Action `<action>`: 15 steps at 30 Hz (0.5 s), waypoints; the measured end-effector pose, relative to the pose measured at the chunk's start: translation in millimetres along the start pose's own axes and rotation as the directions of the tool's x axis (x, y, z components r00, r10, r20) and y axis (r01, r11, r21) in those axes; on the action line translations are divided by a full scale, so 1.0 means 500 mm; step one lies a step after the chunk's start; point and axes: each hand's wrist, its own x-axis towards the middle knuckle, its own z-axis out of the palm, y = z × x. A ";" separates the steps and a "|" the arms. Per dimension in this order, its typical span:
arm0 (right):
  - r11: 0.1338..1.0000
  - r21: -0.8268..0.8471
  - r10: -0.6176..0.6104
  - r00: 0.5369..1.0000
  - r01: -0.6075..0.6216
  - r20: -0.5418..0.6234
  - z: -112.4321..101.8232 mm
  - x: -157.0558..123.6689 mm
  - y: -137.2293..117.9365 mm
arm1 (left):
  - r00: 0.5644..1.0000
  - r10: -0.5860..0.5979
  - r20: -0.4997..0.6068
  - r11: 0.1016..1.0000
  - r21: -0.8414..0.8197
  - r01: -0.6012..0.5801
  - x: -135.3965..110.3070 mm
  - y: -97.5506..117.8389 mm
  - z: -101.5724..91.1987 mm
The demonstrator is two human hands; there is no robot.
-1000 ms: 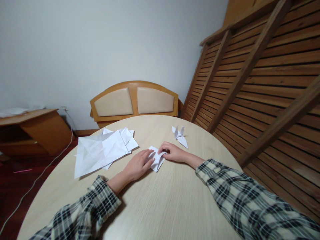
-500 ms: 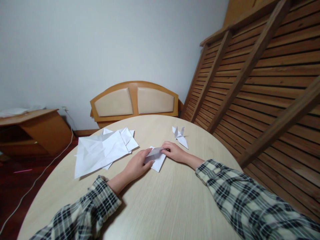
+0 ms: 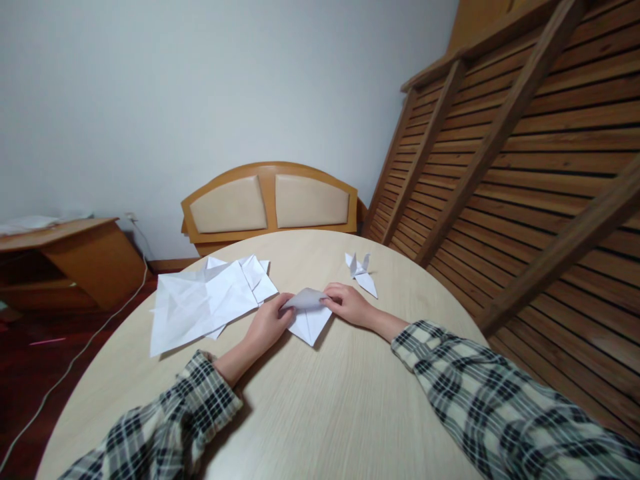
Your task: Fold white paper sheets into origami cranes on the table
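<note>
A paper crane (image 3: 361,270) stands with its wings, tail and neck formed; that piece looks done. Nearer the person than the crane and to its left, a folded paper (image 3: 309,328) lies on the round table (image 3: 340,413), and it looks only partly worked. Its lower part is flat, comes to a point and shows a crease down the middle, so some folding is done. Its upper flap (image 3: 306,299) is lifted and curved, not yet pressed flat, so that fold seems unfinished.

The left hand (image 3: 267,325), farther left of the crane, has thumb and fingers together on the flap's left edge. The right hand (image 3: 349,305), just on the near side of the crane, pinches the paper's right edge; its exact fingertip contact is partly hidden. Well to the left of the crane, loose white sheets (image 3: 195,310) overlap, creased but largely spread open.
</note>
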 end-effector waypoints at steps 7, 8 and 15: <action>1.000 -0.004 -0.003 1.000 0.003 -0.018 0.002 0.000 0.004 | 0.998 -0.055 -0.024 0.998 0.022 0.055 0.004 0.002 -0.003; 1.000 -0.003 0.002 1.000 -0.002 -0.019 0.002 0.001 0.004 | 0.998 -0.056 -0.026 0.998 0.025 0.057 0.004 0.002 -0.003; 0.996 -0.011 0.087 0.995 -0.088 -0.039 0.001 0.002 0.008 | 0.998 -0.061 -0.036 0.985 -0.166 0.054 0.004 0.000 -0.007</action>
